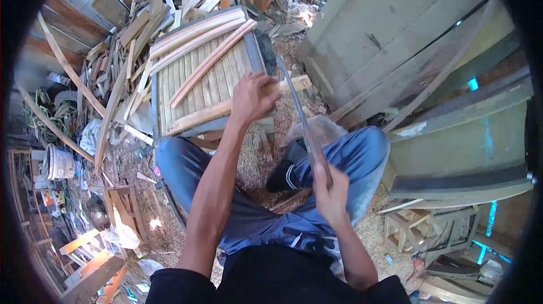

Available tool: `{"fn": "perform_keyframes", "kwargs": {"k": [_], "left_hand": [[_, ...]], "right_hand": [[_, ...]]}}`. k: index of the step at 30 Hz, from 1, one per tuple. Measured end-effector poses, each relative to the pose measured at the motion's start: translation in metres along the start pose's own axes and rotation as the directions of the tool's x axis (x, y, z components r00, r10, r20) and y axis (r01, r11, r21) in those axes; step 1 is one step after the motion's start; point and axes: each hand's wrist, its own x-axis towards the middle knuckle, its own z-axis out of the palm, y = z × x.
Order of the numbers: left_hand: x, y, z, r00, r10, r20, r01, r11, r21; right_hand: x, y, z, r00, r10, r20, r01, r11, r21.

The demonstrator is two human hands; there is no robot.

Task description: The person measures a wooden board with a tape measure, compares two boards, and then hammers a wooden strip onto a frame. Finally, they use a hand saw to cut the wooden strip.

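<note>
My left hand (253, 98) is closed over a pale wooden strip (199, 118), pressing it along the near edge of a slatted wooden panel (195, 80). The strip's right end juts past the panel's side. In my right hand (331, 193) is the handle of a handsaw (306, 121). Its long blade is seen nearly edge-on, points away from me and crosses the strip close to its free end, just right of my left hand. Several other strips (210, 65) lie on the panel, one of them slanting across the slats.
A heap of scrap wood (153, 26) rises behind the panel on the left. Large wooden boards (390, 38) lean at the right. Wood shavings (246, 165) cover the floor. A white bucket (60, 163) stands far left, and a small wooden frame (416, 227) lies at the lower right.
</note>
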Motion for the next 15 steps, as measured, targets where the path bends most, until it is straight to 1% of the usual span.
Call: {"fn": "perform_keyframes", "kwargs": {"k": [2,3,5,6,7,8,9,11,12,14,15], "left_hand": [[0.006,0.0,0.0,1.0,0.013,0.012,-0.013,0.999,0.032],[0.008,-0.002,0.0,1.0,0.015,-0.009,-0.015,1.0,0.008],[0.004,-0.005,0.0,0.999,0.009,-0.033,-0.01,1.0,-0.018],[0.0,-0.005,-0.001,1.0,0.013,-0.007,-0.013,1.0,0.023],[0.004,-0.004,0.0,0.999,0.029,0.013,-0.03,0.997,0.064],[0.007,-0.003,0.0,1.0,0.029,-0.002,-0.029,0.998,0.059],[0.005,-0.002,0.0,1.0,0.02,0.005,-0.02,0.998,0.068],[-0.002,-0.002,0.0,1.0,-0.004,0.02,0.002,0.997,0.079],[-0.004,-0.001,0.002,1.0,0.003,0.009,-0.004,0.997,0.08],[0.003,0.001,0.002,0.999,0.032,-0.013,-0.03,0.996,0.087],[0.003,-0.001,0.001,0.999,0.051,-0.018,-0.049,0.996,0.069]], "right_hand": [[0.049,-0.005,0.025,0.988,-0.15,-0.039,0.145,0.985,-0.095],[0.055,-0.007,0.027,0.988,-0.148,-0.037,0.144,0.985,-0.092],[0.059,-0.012,0.029,1.0,-0.02,0.021,0.021,0.999,-0.049],[0.045,-0.01,0.023,0.999,-0.019,0.028,0.02,0.998,-0.056],[0.021,-0.003,0.01,1.0,-0.003,0.02,0.004,1.0,-0.023],[0.005,0.002,0.001,1.0,0.008,0.018,-0.008,1.0,0.005],[-0.003,0.006,-0.002,1.0,0.001,0.031,-0.001,1.0,-0.008],[-0.015,0.014,-0.005,0.999,0.038,-0.021,-0.037,0.998,0.043],[0.003,0.014,0.002,1.0,-0.013,0.012,0.013,1.0,0.026],[0.049,0.011,0.025,0.997,-0.077,-0.018,0.075,0.996,-0.054],[0.048,0.007,0.026,0.997,-0.076,-0.022,0.075,0.996,-0.047]]}}
